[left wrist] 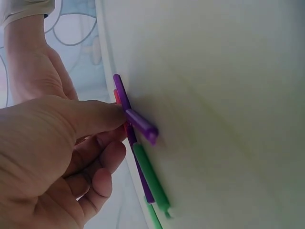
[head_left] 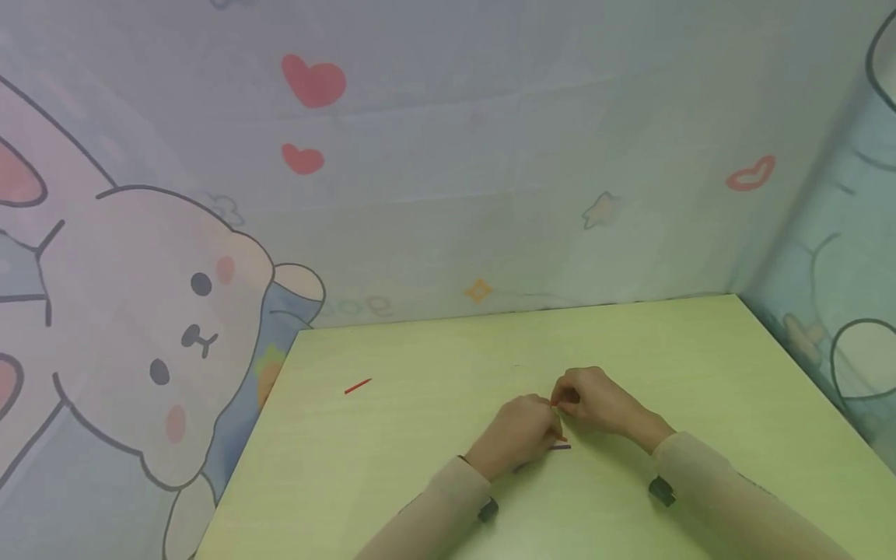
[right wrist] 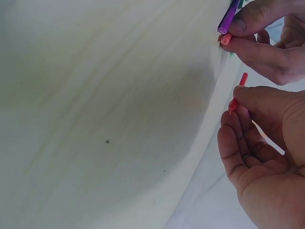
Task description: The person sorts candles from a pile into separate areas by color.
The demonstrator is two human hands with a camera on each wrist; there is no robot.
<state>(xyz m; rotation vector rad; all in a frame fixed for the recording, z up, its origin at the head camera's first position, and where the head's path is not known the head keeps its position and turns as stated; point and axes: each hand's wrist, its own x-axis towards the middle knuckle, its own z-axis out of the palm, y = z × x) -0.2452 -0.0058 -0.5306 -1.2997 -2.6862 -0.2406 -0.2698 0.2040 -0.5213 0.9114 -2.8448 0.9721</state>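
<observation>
My left hand (head_left: 518, 432) pinches thin plastic sticks between thumb and fingers, close over the table. Among them are a purple stick (right wrist: 229, 18) and an orange-red stick (right wrist: 226, 39), whose ends show in the right wrist view. Just to the right, my right hand (head_left: 600, 400) pinches a small red stick (right wrist: 244, 79) between thumb and fingertips, its other fingers loosely curled. Below the left fingertips a green stick (left wrist: 151, 174) with a small peg at its end shows beside purple ones. The left thumb hides part of the bundle.
Another red stick (head_left: 358, 386) lies alone on the left part of the pale yellow-green table (head_left: 420, 350). A printed cloth (head_left: 448, 155) with hearts and a rabbit hangs behind the table's far edge. Dark camera mounts (head_left: 488, 510) sit under both wrists.
</observation>
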